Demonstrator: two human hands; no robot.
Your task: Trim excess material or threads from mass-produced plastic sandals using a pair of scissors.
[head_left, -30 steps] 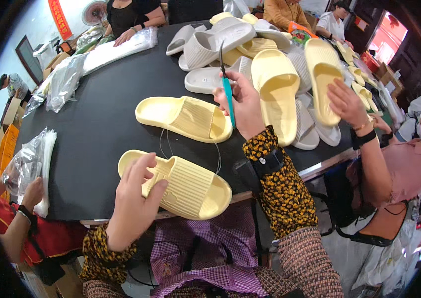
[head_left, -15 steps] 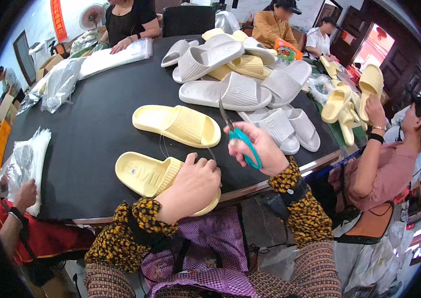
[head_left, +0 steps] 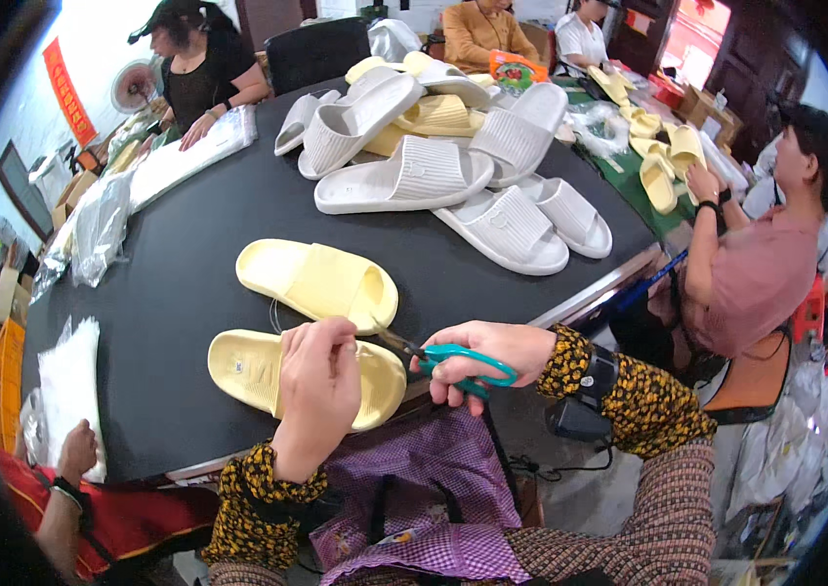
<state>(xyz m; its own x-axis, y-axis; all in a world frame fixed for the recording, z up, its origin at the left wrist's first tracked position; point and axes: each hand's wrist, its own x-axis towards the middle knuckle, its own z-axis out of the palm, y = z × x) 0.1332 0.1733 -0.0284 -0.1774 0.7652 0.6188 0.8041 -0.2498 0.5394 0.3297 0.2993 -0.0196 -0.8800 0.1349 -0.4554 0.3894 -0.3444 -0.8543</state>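
Note:
Two yellow slippers lie side by side on the dark table, the far slipper (head_left: 311, 275) just beyond the near slipper (head_left: 243, 369). Over the near one, my left hand (head_left: 318, 391) is closed with its fingertips pinched on a thin clear cord (head_left: 274, 314), whose loop shows between the pair. My right hand (head_left: 512, 350) grips scissors (head_left: 500, 368) with teal handles. Their dark blades point left, toward my left fingertips. Whether the blades touch the cord is too small to tell.
A heap of grey slippers (head_left: 404, 176) and yellow ones covers the far middle of the table (head_left: 180, 254). Clear plastic bags (head_left: 194, 146) lie along the left side. Several people sit or stand around, one in pink (head_left: 761, 264) at right handling yellow slippers.
My left hand has risen from the near slipper into a pinch. The scissors have swung from pointing up to pointing left, close to those fingers. The view has shifted.

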